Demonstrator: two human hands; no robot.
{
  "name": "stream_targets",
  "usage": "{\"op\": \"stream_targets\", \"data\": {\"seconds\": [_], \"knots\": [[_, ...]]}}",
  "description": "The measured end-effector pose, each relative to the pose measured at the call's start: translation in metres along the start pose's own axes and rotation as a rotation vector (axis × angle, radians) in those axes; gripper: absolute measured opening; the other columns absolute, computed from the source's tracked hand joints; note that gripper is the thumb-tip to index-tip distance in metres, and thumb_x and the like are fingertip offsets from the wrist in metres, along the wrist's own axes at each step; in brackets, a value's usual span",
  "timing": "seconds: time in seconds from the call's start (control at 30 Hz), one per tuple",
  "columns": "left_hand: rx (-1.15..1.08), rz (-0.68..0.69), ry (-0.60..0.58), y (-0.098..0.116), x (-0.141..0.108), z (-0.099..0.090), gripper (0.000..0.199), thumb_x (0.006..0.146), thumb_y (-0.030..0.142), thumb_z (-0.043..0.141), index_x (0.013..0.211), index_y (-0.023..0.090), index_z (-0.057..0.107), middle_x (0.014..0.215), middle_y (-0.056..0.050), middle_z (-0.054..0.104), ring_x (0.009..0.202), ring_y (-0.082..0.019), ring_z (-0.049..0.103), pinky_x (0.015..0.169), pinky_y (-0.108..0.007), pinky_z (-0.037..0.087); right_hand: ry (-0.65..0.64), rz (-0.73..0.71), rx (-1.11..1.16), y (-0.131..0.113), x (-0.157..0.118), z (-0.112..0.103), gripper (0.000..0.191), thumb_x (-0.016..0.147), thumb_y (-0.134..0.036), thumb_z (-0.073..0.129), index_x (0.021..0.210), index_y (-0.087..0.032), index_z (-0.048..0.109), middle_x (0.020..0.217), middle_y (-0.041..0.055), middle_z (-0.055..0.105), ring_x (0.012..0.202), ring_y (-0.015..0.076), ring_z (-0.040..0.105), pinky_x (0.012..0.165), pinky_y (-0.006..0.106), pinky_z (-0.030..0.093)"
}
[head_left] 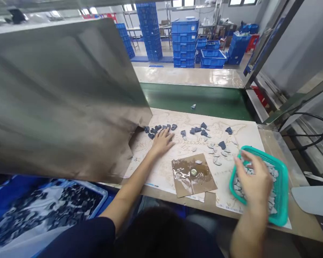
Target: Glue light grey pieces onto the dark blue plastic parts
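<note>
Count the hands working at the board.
2. The left hand lies at the dark pieces on the board; the right hand is over the teal basket. No other hands show.

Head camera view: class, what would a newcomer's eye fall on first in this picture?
A large brownish sheet looms over the left of the view, and tall stacks of blue crates rise in the background. At the centre, dark grey pieces lie scattered across a pale engraved board beside the left hand. At lower right, the right hand is over a teal basket of pale fragments.
</note>
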State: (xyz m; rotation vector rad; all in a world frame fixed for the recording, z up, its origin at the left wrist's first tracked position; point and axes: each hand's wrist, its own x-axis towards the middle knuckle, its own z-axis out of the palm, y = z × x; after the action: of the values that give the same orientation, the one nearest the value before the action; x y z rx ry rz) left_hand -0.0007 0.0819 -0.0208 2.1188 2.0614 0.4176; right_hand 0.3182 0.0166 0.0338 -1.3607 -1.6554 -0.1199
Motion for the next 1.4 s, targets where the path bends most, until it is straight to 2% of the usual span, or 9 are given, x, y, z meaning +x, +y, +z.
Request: {"op": "stream_targets", "data": {"seconds": [0.07,0.17,0.33,0.5,0.63,0.77,0.87,1.07,1.4], "knots": [[-0.024,-0.002,0.053,-0.002,-0.008,0.007,0.033,0.087,0.027,0.05,0.118,0.021,0.061,0.146,-0.012,0.042,0.132,-0.028,0.042,0.107,-0.046,0.03,-0.291,0.179,-0.269,0.029,-0.004,-0.024,0.026,0.077,-0.043,0.062,0.091,-0.023,0.066,0.091,0.0092,0.07,0.078,0.0278,0.065,0.064,0.039,0.052],[-0.147,-0.01,0.129,-0.006,-0.007,0.009,0.028,0.087,0.025,0.051,0.112,0.021,0.065,0.132,-0.011,0.057,0.123,-0.025,0.051,0.104,-0.042,0.035,-0.753,0.349,-0.342,0.055,-0.007,-0.045,0.025,0.068,-0.042,0.062,0.08,-0.021,0.066,0.085,0.0099,0.069,0.075,0.0289,0.065,0.065,0.039,0.051],[-0.429,0.049,0.173,-0.018,-0.004,0.004,0.021,0.077,0.022,0.064,0.097,0.02,0.07,0.116,-0.009,0.065,0.113,-0.024,0.058,0.102,-0.038,0.04,-1.022,0.348,-0.431,0.044,0.005,-0.037,0.017,0.067,-0.027,0.057,0.081,-0.02,0.064,0.087,0.01,0.07,0.08,0.0272,0.065,0.064,0.033,0.047],[-1.071,-0.029,0.327,-0.013,-0.004,0.003,0.03,0.07,0.023,0.07,0.099,0.018,0.067,0.119,-0.01,0.063,0.116,-0.022,0.056,0.103,-0.035,0.041,-0.817,0.411,-0.55,0.03,0.011,-0.018,0.012,0.07,-0.024,0.054,0.08,-0.02,0.059,0.076,0.0099,0.067,0.077,0.0291,0.063,0.06,0.033,0.041],[-1.752,-0.262,0.101,0.004,-0.007,0.0,0.026,0.076,0.035,0.067,0.096,0.018,0.065,0.107,-0.007,0.068,0.098,-0.015,0.065,0.088,-0.027,0.05,-0.346,0.594,-0.186,0.026,0.007,-0.021,0.019,0.061,-0.039,0.064,0.064,-0.023,0.056,0.075,0.0099,0.064,0.082,0.0305,0.06,0.068,0.038,0.043],[-1.955,-0.528,-0.055,0.023,-0.015,-0.005,0.026,0.088,0.039,0.054,0.084,0.014,0.063,0.077,-0.002,0.065,0.053,-0.003,0.055,0.05,-0.013,0.045,0.005,0.789,0.273,0.011,0.0,-0.021,0.047,0.045,-0.06,0.069,0.068,-0.024,0.05,0.068,0.0041,0.061,0.066,0.0229,0.058,0.056,0.034,0.045],[-1.941,-0.583,-0.074,0.031,-0.02,-0.007,0.024,0.087,0.035,0.057,0.08,0.013,0.062,0.065,0.002,0.059,0.041,0.0,0.042,0.036,-0.011,0.03,0.028,0.846,0.535,-0.009,-0.006,-0.018,0.056,0.042,-0.062,0.074,0.074,-0.023,0.05,0.068,-0.0005,0.063,0.06,0.015,0.058,0.051,0.026,0.047],[-1.875,-0.445,-0.068,0.031,-0.026,-0.003,0.023,0.073,0.029,0.073,0.091,0.017,0.064,0.07,0.003,0.061,0.048,-0.002,0.048,0.038,-0.011,0.031,-0.155,0.671,0.89,-0.049,-0.014,-0.019,0.04,0.06,-0.041,0.08,0.084,-0.023,0.053,0.073,-0.0043,0.067,0.06,0.0088,0.062,0.051,0.017,0.05],[-1.646,-0.231,-0.058,0.035,-0.029,0.008,0.042,0.058,0.045,0.078,0.082,0.014,0.065,0.079,-0.002,0.069,0.061,-0.006,0.051,0.042,-0.012,0.034,-0.365,0.48,0.535,-0.077,-0.022,-0.008,0.031,0.074,-0.043,0.07,0.093,-0.019,0.066,0.073,0.0027,0.067,0.066,0.016,0.063,0.056,0.026,0.049]]}}
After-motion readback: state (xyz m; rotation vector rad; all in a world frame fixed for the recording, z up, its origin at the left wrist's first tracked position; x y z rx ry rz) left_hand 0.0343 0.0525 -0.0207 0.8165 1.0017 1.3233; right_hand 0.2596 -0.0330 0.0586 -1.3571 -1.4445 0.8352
